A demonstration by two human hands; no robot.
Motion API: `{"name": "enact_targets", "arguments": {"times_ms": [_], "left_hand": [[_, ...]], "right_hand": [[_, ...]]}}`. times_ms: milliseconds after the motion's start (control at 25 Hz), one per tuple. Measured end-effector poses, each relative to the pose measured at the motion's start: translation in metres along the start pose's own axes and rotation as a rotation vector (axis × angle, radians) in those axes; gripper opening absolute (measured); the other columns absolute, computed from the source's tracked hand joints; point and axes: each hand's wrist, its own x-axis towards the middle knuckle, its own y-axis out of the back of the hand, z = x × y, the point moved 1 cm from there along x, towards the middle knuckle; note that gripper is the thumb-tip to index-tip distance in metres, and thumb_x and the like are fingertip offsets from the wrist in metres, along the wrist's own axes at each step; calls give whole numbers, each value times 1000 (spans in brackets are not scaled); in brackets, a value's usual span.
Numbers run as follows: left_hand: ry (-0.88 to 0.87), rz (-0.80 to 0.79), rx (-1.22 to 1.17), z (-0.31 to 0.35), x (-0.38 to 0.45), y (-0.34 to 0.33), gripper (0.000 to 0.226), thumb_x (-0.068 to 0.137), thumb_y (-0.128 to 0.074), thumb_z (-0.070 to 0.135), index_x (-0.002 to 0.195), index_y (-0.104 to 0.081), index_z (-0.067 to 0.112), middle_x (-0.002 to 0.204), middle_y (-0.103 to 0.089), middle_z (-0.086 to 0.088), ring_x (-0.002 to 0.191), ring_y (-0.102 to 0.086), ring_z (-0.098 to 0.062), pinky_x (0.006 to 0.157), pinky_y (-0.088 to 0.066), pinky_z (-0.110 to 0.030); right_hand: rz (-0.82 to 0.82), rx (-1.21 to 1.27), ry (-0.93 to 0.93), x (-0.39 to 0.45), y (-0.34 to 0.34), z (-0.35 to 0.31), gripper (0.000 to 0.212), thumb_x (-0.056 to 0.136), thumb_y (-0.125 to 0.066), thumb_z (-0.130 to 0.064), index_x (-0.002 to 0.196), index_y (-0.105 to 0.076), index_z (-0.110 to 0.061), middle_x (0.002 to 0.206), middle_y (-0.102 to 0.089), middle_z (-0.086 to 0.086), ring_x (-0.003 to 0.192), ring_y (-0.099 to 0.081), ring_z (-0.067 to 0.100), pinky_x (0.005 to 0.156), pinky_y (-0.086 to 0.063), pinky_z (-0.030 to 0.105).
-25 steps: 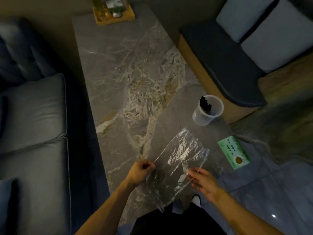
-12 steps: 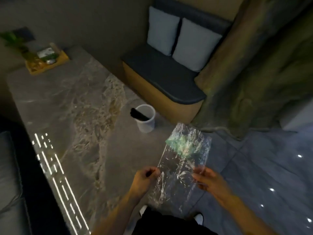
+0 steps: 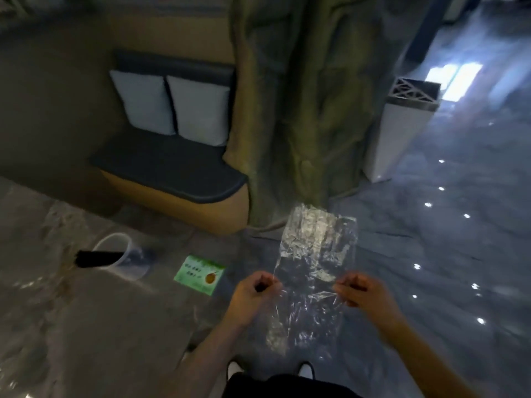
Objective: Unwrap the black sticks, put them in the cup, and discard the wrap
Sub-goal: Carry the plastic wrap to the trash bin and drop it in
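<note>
A crinkled sheet of clear plastic wrap point(image 3: 316, 262) hangs stretched between my two hands, off the table's right end and above the floor. My left hand point(image 3: 253, 291) pinches its left edge and my right hand point(image 3: 362, 291) pinches its right edge. The black sticks point(image 3: 94, 258) stand bundled in a clear plastic cup point(image 3: 126, 254) on the marble table point(image 3: 86, 326), to the left of my hands.
A green card point(image 3: 199, 274) lies on the table beside the cup. A white bin point(image 3: 399, 130) with a metal top stands on the glossy floor at the far right. A bench point(image 3: 172, 179) with two pillows and a rough pillar point(image 3: 301, 110) stand behind the table.
My view has swung to the right, away from the table and toward the floor and bin. Both hands carried the wrap off the table's end, still stretched between them.
</note>
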Motion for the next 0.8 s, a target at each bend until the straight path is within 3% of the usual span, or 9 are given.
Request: {"name": "enact_targets", "arguments": {"times_ms": [80, 240, 440, 800], "left_hand": [[-12, -63, 25, 16, 19, -29, 14, 84, -73, 15, 73, -65, 19, 64, -63, 11, 63, -54, -1, 64, -45, -18], [-38, -237, 77, 41, 52, -79, 20, 86, -71, 12, 69, -63, 20, 58, -62, 14, 56, -53, 7, 57, -42, -8], [-56, -385, 106, 61, 94, -131, 17, 86, -69, 6, 73, -66, 15, 65, -63, 1, 53, -55, 7, 57, -46, -9], [-96, -517, 72, 80, 218, -141, 14, 87, -69, 9, 78, -71, 19, 63, -68, 11, 59, -59, 7, 58, -45, -8]], "right_hand": [[62, 27, -13, -8, 30, 6, 7, 78, -77, -10, 79, -71, -8, 66, -68, 6, 61, -60, 12, 63, -51, 28], [194, 170, -55, -28, 77, 21, 8, 78, -76, -13, 83, -71, -8, 72, -67, 6, 65, -60, 13, 64, -52, 25], [394, 279, -147, -41, 112, 39, 5, 79, -75, -12, 83, -73, -13, 73, -74, 0, 64, -68, 9, 58, -53, 19], [555, 331, -203, 50, 129, 4, 11, 83, -71, -16, 92, -73, -10, 80, -73, 6, 71, -69, 14, 69, -52, 30]]}}
